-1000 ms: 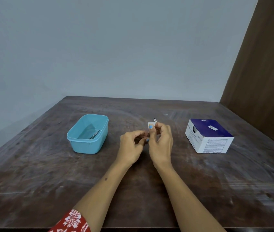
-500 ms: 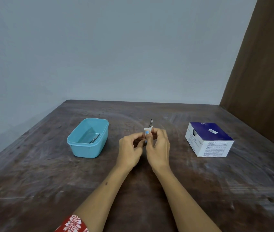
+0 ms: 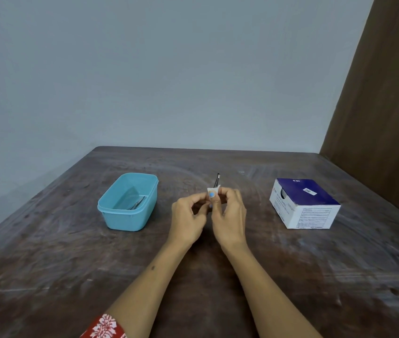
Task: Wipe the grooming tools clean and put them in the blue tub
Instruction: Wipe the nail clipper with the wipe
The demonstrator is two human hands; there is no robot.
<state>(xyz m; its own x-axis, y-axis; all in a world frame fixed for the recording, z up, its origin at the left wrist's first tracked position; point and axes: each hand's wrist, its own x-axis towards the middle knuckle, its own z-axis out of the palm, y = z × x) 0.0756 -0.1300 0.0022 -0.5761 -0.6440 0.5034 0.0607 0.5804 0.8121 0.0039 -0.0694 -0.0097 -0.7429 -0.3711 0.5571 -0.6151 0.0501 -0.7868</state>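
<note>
**More of the tool came out above the wipe**

The small dark grooming tool (image 3: 217, 181) stood almost upright in the air over the middle of the table (image 3: 291, 276), between the two hands. Half a second before, only a short tip showed above the white wipe (image 3: 212, 191); one second before, almost nothing showed. Now a longer part of the shaft was free above the pad. I judged that the wipe was being drawn down along the tool, so the wiping of this piece was near its end.

The right hand (image 3: 230, 215) pinched the wipe around the tool with thumb and fingers. The left hand (image 3: 188, 218) had curled fingers at the lower part; it seemed to hold the tool's lower end, but that end was hidden.

The blue tub (image 3: 110, 211) stood to the left, near the hands and apart from them, with one metal tool (image 3: 138, 203) already lying inside. The path to it over the table was open. The white and purple box (image 3: 303, 203) stood well apart on the right. The table edges and the wall were far from the hands.
</note>
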